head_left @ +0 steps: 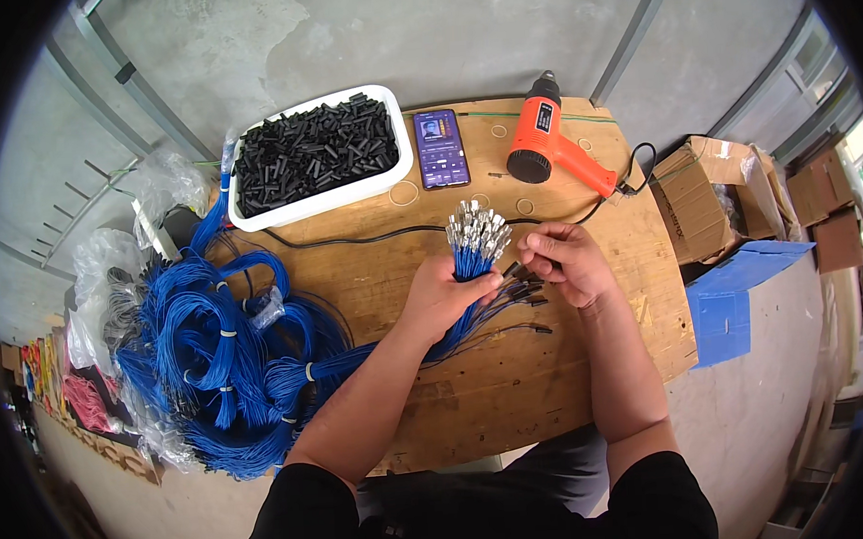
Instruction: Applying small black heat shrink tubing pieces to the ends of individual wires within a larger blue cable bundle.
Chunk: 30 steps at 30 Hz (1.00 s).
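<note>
My left hand [449, 293] is wrapped around a bundle of blue wires [472, 264], held upright over the table. Bare silver metal terminals [478, 227] crowd the top of the bundle. Just to its right, my right hand [568, 263] has thumb and fingers pinched together; whatever lies between them is too small to make out. Below and between the hands, several wire ends with black sleeves [524, 292] fan out to the right. The bundle runs back under my left forearm to a large heap of coiled blue wires [193, 318], tied with pale bands.
A white tub [304, 213] full of short black tubes [316, 151] stands at the back left. Beside it are a phone [442, 149] and an orange heat gun [543, 130], its black cord [353, 240] crossing the wooden table [514, 401]. Cardboard boxes [708, 209] sit off the right edge.
</note>
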Each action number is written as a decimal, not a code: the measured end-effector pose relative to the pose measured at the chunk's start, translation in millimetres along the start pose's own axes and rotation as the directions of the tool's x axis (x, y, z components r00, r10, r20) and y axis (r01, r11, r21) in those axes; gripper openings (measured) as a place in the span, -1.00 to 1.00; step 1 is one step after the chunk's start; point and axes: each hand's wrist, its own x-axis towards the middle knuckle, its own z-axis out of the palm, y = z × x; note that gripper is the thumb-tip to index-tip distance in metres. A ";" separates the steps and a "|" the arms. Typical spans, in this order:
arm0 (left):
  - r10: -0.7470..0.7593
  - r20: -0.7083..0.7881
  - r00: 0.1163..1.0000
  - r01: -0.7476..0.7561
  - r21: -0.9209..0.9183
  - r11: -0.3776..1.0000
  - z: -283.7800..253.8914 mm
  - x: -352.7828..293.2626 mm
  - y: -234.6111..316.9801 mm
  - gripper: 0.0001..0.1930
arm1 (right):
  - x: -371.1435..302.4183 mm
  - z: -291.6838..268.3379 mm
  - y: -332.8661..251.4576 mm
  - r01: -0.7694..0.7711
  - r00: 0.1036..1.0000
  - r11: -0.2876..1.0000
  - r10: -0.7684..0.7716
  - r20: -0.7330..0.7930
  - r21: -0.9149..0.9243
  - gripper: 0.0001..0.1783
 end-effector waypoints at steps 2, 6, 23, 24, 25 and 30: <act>0.041 -0.034 0.999 -0.034 0.175 0.984 0.5 1.2 -1.8 -0.84 | 1.2 -2.2 -1.1 0.022 1.000 1.000 -0.022 -0.005 0.017 -0.85; 0.004 -0.038 0.999 -0.002 0.059 0.998 3.8 1.0 -0.6 -0.86 | 0.1 -1.2 2.5 0.044 0.999 0.999 -0.044 -0.021 -0.018 -0.85; -0.051 -0.166 0.985 0.056 0.024 0.998 1.0 6.9 -8.2 -0.85 | -21.2 -22.7 -23.0 0.059 0.998 0.688 -0.022 0.060 -0.723 -0.90; -0.050 -0.157 0.986 0.060 0.061 0.996 1.1 7.3 -8.4 -0.86 | -23.0 -21.5 -22.7 0.052 0.998 0.686 -0.018 0.055 -0.726 -0.90; -0.049 -0.150 0.988 0.064 0.098 0.993 1.7 7.7 -8.4 -0.86 | -24.3 -18.4 -21.5 0.082 0.996 0.674 -0.038 0.077 -0.734 -0.91; -0.022 -0.117 0.993 0.033 0.089 0.996 1.8 6.8 -6.4 -0.91 | -31.9 16.7 -7.6 0.076 0.997 0.499 -0.049 0.059 -0.863 -0.90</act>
